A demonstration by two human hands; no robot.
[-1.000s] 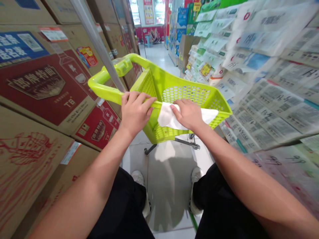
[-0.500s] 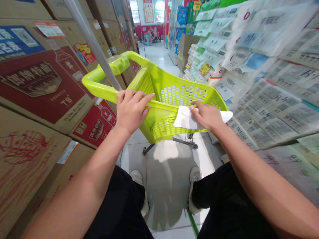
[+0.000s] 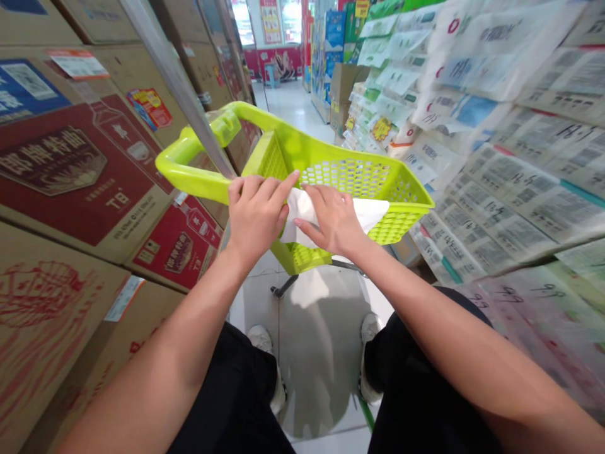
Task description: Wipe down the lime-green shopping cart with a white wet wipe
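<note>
A lime-green plastic shopping cart (image 3: 406, 189) stands in front of me in a shop aisle. My left hand (image 3: 258, 217) is wrapped over the near rim of its basket, close to the handle (image 3: 189, 170). My right hand (image 3: 333, 217) lies flat on a white cloth (image 3: 366, 213) and presses it onto the same rim, right beside the left hand. The cloth hangs over the rim on both sides of the hand. The basket looks empty.
Stacked cardboard cartons (image 3: 70, 164) with red labels wall the left side. Shelves of packaged goods (image 3: 496, 145) fill the right. A slanted metal pole (image 3: 179, 82) crosses by the handle. The tiled aisle (image 3: 297, 107) runs ahead; my shoes (image 3: 262, 337) are on the floor below.
My right hand slid the cloth along the rim out to the right, then back to the left until it lies next to the left hand. The left hand kept its hold.
</note>
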